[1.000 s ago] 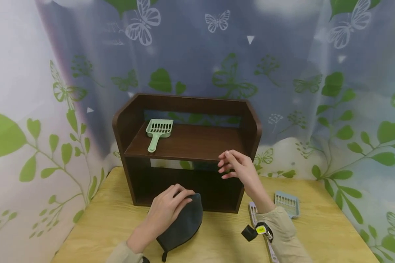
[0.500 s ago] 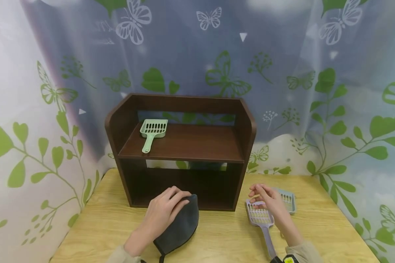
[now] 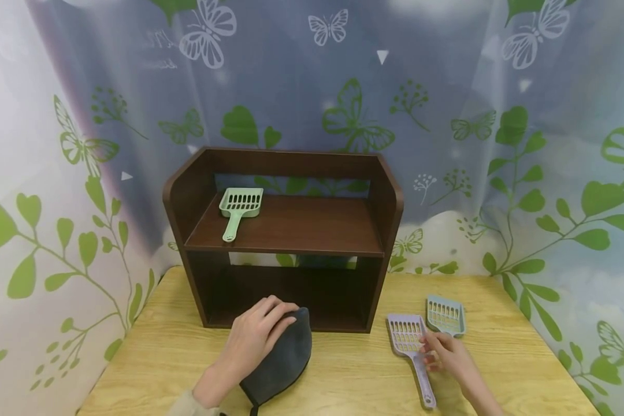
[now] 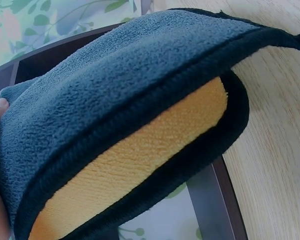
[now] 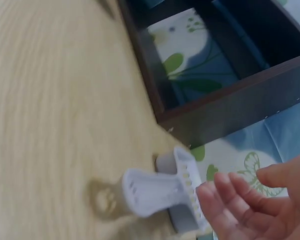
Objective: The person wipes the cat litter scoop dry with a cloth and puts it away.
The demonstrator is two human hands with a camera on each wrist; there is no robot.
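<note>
A folded grey-blue cloth (image 3: 286, 364) with black edging hangs from my left hand (image 3: 252, 338), which pinches its top between thumb and fingers. In the left wrist view the cloth (image 4: 105, 80) shows a yellow inner side (image 4: 140, 150) and a loop at one corner. My right hand (image 3: 449, 355) is beside a purple litter scoop (image 3: 423, 378) on the table, near where handle meets head. The right wrist view shows loosely bent fingers (image 5: 239, 200), apart from the scoop (image 5: 154, 192). Just behind lies a blue-grey litter scoop (image 3: 445, 301), its handle mostly hidden by that hand.
A dark brown two-tier shelf (image 3: 312, 225) stands at the back of the wooden table (image 3: 353, 375). On its upper board, at the left, lies a green litter scoop (image 3: 233, 224). Patterned curtain (image 3: 281, 69) hangs behind and at both sides.
My right hand has moved down and right, from in front of the shelf to beside the purple scoop. The left hand keeps its grip on the cloth, and the view has shifted slightly.
</note>
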